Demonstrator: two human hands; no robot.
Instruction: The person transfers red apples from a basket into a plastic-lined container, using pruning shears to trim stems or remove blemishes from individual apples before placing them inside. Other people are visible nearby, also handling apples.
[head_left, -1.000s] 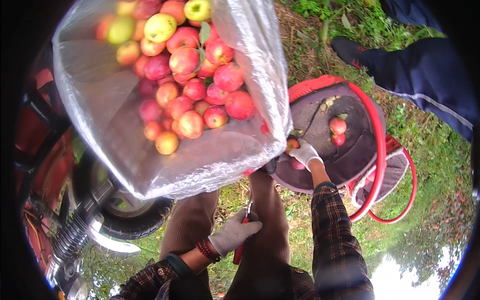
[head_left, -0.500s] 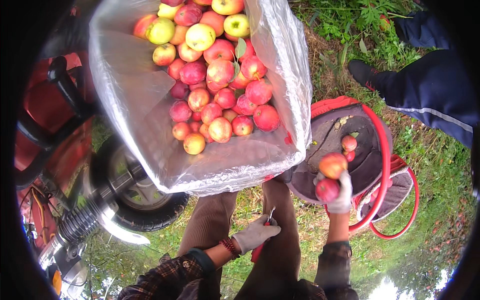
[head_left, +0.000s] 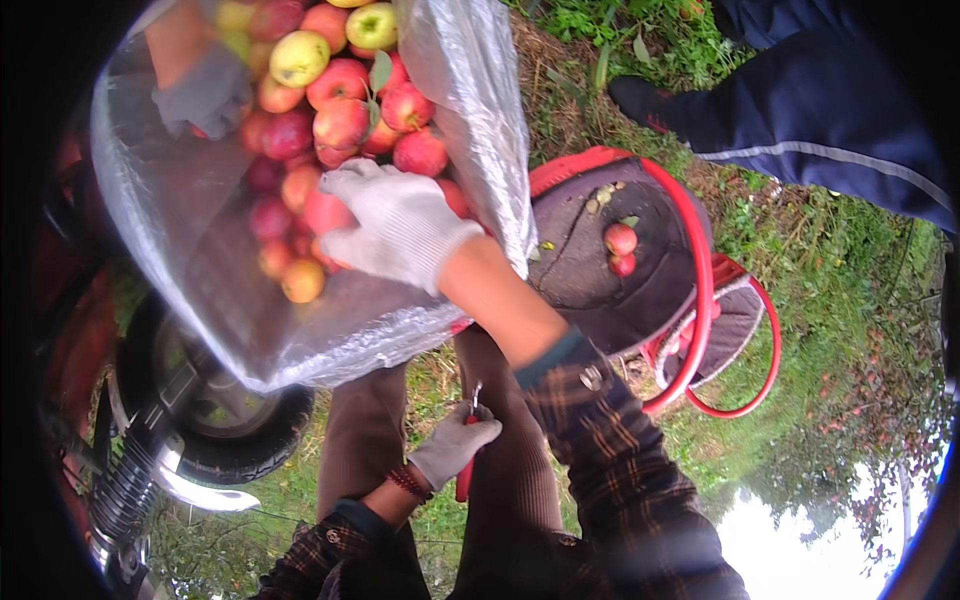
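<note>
The red apple point(head_left: 327, 213) sits between the curled thumb and fingers of your right hand point(head_left: 395, 215), within the clear bag point(head_left: 480, 120) at far left; this looks like the setting-down step, so loosen gently. Nearer, your left hand point(head_left: 452, 447) grips a red-handled tool point(head_left: 464, 482); another person's gloved hand point(head_left: 207, 92) is farther left.

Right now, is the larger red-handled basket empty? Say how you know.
The basket isn't empty: two red apples lie inside it.
</note>
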